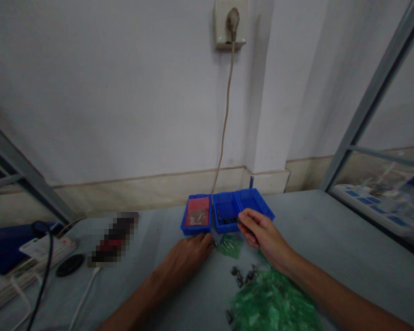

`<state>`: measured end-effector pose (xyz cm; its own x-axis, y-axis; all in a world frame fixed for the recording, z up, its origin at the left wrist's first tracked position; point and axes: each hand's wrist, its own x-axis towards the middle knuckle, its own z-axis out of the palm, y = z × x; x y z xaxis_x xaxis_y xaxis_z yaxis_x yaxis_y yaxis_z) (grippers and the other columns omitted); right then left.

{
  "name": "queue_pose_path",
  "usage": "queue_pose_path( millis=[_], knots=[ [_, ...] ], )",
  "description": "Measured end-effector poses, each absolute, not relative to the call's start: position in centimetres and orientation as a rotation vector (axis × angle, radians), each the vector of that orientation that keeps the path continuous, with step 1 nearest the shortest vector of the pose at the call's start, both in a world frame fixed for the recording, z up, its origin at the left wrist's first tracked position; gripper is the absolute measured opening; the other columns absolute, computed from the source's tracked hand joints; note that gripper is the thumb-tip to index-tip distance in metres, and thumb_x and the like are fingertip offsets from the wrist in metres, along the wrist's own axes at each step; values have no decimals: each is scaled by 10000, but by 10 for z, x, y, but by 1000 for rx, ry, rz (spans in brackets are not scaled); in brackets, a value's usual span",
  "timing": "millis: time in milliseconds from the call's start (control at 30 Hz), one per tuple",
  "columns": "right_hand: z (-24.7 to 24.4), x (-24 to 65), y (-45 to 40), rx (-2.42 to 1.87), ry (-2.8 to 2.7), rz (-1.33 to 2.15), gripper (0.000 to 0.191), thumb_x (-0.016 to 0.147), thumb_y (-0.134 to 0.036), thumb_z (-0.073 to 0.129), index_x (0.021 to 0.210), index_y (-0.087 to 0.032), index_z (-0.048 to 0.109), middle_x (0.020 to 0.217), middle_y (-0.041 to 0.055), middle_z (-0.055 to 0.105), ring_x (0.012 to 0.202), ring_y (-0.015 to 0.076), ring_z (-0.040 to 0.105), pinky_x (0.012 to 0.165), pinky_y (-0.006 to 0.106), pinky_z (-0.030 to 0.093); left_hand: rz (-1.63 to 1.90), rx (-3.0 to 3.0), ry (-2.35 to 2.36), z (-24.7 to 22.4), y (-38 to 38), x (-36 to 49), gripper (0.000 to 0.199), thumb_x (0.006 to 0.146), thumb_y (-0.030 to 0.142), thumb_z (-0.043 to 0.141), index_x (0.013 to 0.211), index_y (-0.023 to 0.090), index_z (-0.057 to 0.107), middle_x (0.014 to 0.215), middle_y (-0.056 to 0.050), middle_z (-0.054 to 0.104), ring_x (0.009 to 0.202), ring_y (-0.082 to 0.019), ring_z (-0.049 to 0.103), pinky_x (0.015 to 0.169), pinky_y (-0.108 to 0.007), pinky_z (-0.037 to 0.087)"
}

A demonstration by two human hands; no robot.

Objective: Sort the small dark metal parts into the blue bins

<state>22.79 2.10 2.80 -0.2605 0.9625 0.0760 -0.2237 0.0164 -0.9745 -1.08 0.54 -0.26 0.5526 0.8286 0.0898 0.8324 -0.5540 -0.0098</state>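
Observation:
My left hand rests low over the table in front of the left blue bin, its fingers closed. A small metal part shows at its fingertips, beside a small green plastic bag with slim pieces in it. My right hand is closed in a pinch at the front of the right blue bins; what its fingers hold is mostly hidden and dark. Loose metal fittings lie below, against a heap of green plastic bags under my right forearm.
The left blue bin holds a pink packet. Dark metal pieces lie in the middle blue bin, joined by a right blue bin. At left are a pixelated object, a white cable and a black disc.

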Motion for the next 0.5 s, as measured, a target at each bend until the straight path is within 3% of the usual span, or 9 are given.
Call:
queue_pose_path(
  millis=[167, 500],
  knots=[
    [32, 228, 21, -911, -1309, 1351, 332, 824, -523, 713, 839, -211, 600, 677, -26, 614, 435, 74, 393, 395, 218, 255, -127, -2719, -1441, -4, 6, -11, 195, 1060, 297, 357, 1135, 225, 522, 989, -51, 676, 833, -187, 683, 690, -277, 542],
    [24, 230, 25, -918, -1390, 1274, 288, 796, -454, 772, 847, -224, 607, 566, -67, 493, 455, 94, 406, 415, 224, 298, -131, -2725, -1448, 0, 3, -9, 211, 1063, 306, 346, 1119, 222, 531, 983, -55, 675, 848, -185, 683, 699, -270, 548]
  ],
)
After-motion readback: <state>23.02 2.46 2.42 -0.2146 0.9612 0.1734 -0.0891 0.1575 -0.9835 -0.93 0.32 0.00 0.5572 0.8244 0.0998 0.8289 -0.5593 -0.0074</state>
